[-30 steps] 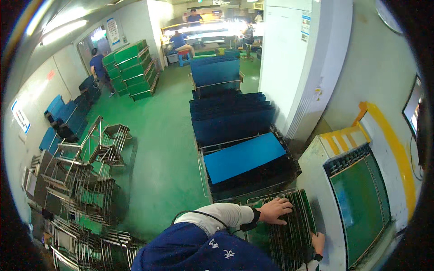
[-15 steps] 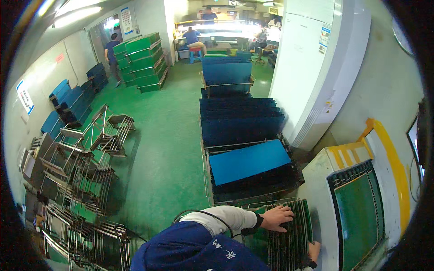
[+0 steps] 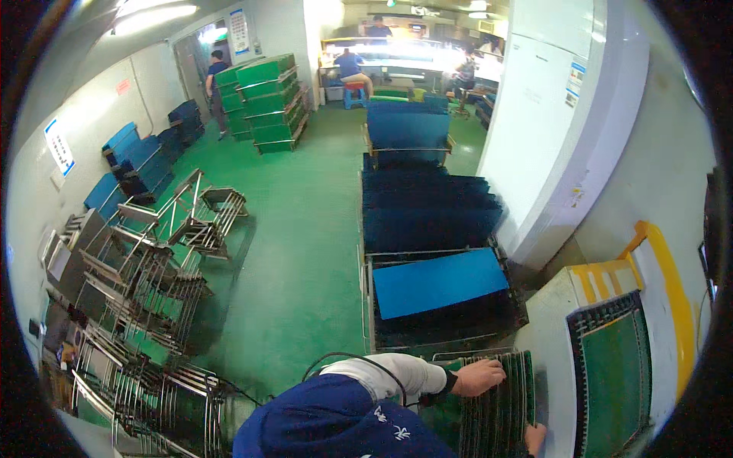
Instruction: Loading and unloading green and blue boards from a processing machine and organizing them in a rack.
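A batch of dark green panels (image 3: 496, 408) stands on edge in a wire rack at the lower right. My left hand (image 3: 477, 376), at the end of a white sleeve with a dark cuff, is curled over the panels' top edges on the near side. My right hand (image 3: 534, 439) shows only partly at the bottom edge, with its fingers against the far side of the same batch. A blue cap or garment (image 3: 336, 424) hides the rest of my arms.
A cart topped with a blue sheet (image 3: 439, 282) stands just beyond the rack, with more carts of dark blue panels (image 3: 427, 202) behind it. A machine with a green bed (image 3: 611, 374) and a yellow rail (image 3: 660, 252) is on the right. Empty metal racks (image 3: 153, 267) crowd the left. People (image 3: 217, 76) stand far back.
The view has swung slightly, so the rack and both hands sit lower in the picture. My left hand has stayed on the panel tops and my right hand on their far side.
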Demonstrator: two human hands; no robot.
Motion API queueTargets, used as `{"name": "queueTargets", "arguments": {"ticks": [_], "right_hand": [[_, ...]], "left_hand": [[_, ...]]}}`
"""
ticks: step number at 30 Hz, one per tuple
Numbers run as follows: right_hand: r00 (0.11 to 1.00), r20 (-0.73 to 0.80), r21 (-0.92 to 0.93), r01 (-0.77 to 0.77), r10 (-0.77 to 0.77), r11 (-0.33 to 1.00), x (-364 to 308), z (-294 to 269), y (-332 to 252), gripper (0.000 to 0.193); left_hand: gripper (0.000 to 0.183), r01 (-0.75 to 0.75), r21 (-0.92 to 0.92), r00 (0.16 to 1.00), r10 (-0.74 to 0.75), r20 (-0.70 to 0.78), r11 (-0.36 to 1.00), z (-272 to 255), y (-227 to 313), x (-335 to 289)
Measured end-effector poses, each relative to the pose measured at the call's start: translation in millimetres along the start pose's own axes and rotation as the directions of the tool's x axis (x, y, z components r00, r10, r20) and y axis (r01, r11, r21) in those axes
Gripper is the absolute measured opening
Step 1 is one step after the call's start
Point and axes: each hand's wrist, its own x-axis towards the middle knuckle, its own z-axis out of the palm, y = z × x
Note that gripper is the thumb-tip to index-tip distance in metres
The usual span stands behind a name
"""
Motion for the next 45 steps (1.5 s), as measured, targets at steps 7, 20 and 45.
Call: {"name": "queueTargets", "arguments": {"ticks": [7, 20, 45], "right_hand": [[0.984, 0.058, -0.005, -0.166, 0.166, 0.986, -77.9, -43.2, -81.4, 0.072], [0.999, -0.024, -0.017, -0.044, 0.043, 0.999, -14.9, -8.4, 7.5, 0.071], [0.996, -0.07, -0.142, 0.041, -0.051, 0.989, -49.4, -18.0, -32.5, 0.052]], "left_hand": [[0.019, -0.058, -0.025, 0.998, 0.057, -0.025, 0.998, 0.6, -5.1, -2.3], [0.022, -0.117, -0.093, 0.992, 0.112, -0.056, 0.989, 3.3, -4.4, 2.9], [0.014, -0.023, -0.05, 0.999, 0.02, -0.045, 0.999, -1.6, 4.3, 1.7]]}}
